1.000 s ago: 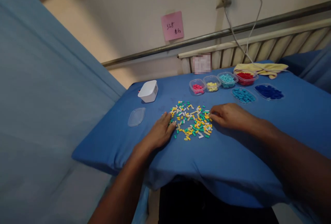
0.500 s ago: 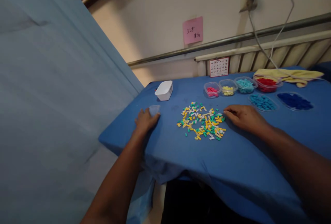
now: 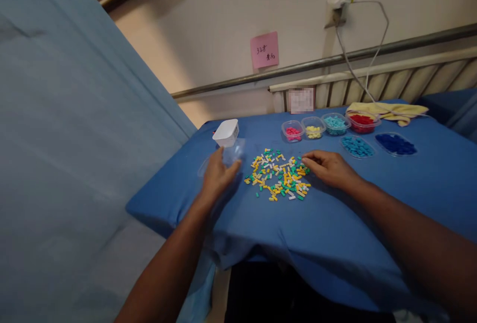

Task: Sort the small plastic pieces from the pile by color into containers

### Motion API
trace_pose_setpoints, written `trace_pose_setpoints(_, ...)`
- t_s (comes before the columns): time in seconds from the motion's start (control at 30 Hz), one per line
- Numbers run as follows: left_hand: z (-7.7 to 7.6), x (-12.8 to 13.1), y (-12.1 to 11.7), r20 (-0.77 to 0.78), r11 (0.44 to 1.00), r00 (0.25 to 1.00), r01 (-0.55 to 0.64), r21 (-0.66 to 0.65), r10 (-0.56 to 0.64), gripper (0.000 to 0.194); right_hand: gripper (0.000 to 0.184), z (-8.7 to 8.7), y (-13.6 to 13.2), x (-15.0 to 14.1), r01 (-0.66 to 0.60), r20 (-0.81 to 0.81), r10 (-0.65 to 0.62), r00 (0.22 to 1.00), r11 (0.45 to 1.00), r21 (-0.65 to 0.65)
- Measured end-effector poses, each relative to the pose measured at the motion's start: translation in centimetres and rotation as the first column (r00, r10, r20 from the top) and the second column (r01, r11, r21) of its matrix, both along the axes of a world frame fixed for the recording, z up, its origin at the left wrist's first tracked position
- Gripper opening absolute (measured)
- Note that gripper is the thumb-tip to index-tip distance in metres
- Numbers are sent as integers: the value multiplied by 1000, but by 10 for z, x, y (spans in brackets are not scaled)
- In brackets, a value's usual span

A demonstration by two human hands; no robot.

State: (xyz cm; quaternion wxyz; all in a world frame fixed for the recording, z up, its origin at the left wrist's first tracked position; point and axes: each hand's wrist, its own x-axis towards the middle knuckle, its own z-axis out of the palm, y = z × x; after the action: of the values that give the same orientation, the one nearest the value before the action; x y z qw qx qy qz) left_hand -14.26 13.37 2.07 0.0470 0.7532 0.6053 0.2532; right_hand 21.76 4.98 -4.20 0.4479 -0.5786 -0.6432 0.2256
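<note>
My left hand (image 3: 219, 174) grips a clear plastic lid (image 3: 235, 150), raised above the blue-covered table to the left of a loose pile. Partly behind that hand, a second clear lid (image 3: 202, 167) lies flat. The pile (image 3: 279, 174) is a spread of small oblong plastic pieces in yellow, green, white and beige. At its right edge is my right hand (image 3: 330, 168), thumb and forefinger pinched together by the outermost pieces. Whatever may be between those fingertips is too small to make out.
A white tub (image 3: 226, 133) stands behind the lids. Clear tubs of pink (image 3: 293, 133), yellow (image 3: 313, 130), light-blue (image 3: 336, 124) and red pieces (image 3: 362, 122) line the back. Before them lie lids with blue (image 3: 357, 147) and dark-blue pieces (image 3: 395, 144). A yellow cloth (image 3: 395, 112) is behind.
My left hand left the pile's left edge, reached left to the lids and lifted one, now bringing it back rightward. My right hand stays pinched beside the pile. The view shifted.
</note>
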Motion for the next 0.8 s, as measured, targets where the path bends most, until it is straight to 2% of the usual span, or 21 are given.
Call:
trace_pose_setpoints(0.1, -4, 76, -25, 31, 974, 974, 222, 49, -224, 82, 46, 8, -4, -19, -123, -324, 99, 941, 991, -54)
trace_pose_setpoints(0.17, -7, 126, -41, 24, 939, 941, 334, 85, -337, 79, 56, 15, -6, -25, -152, -462, 114, 879, 987, -46)
trace_pose_setpoints(0.27, -10, 179, -59, 39, 929, 930, 360, 87, -365, 76, 53, 23, -2, -11, 4, -549, -17, 836, 1000, -25)
trace_pose_setpoints(0.3, -12, 190, -64, 20, 917, 919, 392, 72, -394, 83, 50, 25, 0, -1, 91, -553, -94, 828, 995, -33)
trace_pose_setpoints(0.33, -15, 196, -68, -18, 905, 907, 422, 58, -421, 89, 47, 27, 3, 11, 178, -544, -173, 821, 983, -43)
trace_pose_setpoints(0.4, -21, 201, -74, -145, 842, 833, 539, -2, -534, 93, 46, 27, 8, 39, 338, -478, -320, 818, 940, -51)
trace_pose_setpoints(0.47, -30, 200, -76, -280, 759, 715, 646, -86, -640, 83, 51, 25, 11, 64, 439, -362, -427, 829, 897, -52)
trace_pose_setpoints(0.53, -39, 198, -72, -369, 713, 627, 681, -169, -686, 73, 57, 21, 13, 79, 486, -212, -487, 847, 872, -57)
trace_pose_setpoints(0.67, -49, 191, -51, -418, 729, 606, 631, -266, -677, 68, 58, 10, 13, 81, 498, 146, -492, 858, 867, -8)
trace_pose_setpoints(0.8, -43, 174, -37, -429, 740, 609, 607, -289, -667, 67, 57, 4, 9, 72, 475, 399, -446, 801, 879, 28)
